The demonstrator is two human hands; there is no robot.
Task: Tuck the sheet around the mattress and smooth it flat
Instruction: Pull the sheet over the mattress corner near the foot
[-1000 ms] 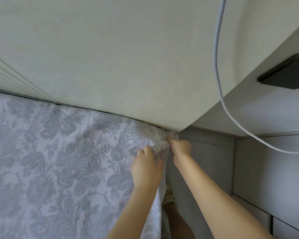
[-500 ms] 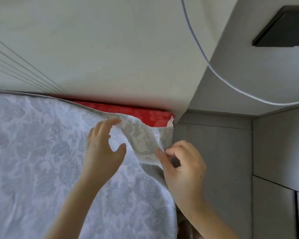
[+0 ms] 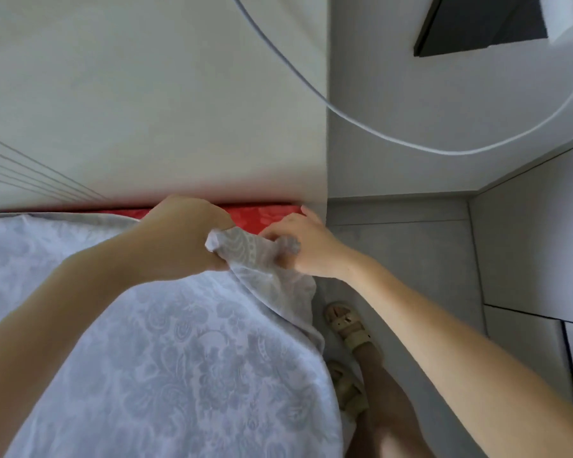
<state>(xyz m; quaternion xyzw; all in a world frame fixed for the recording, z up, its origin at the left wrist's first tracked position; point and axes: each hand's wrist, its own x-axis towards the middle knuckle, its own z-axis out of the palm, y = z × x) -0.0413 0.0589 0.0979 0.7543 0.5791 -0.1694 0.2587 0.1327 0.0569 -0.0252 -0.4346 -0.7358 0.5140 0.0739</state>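
1. Since half a second ago, seen from the head camera, the left hand (image 3: 186,236) has gone from spread fingers over the lifted edge to a fist. The right hand (image 3: 306,251) has moved up toward the pale panel (image 3: 146,94).
2. Both hands hold the sheet corner (image 3: 245,251). The left one is clenched round a wad of it, and the right one has its fingers curled into the fabric just beside the left. Neither hand is open.
3. The corner is gathered up and held off the bed, probably so the slack can be pulled over the bare corner and pushed down beside the panel. Two close grips keep the loose cloth from sliding back.
4. A strip of the red mattress (image 3: 268,214) shows uncovered, just beyond the knuckles and against the panel.
5. The rest of the patterned sheet (image 3: 179,358) lies below and behind the grip. It spreads over the bed toward the camera, and its side edge hangs off the right flank, untucked.
6. By my judgement the tuck at this corner is not yet made, and smoothing comes afterwards.
7. A white cable (image 3: 344,115) loops overhead. The person's sandals (image 3: 348,325) stand on the grey floor (image 3: 411,259) beside the bed.
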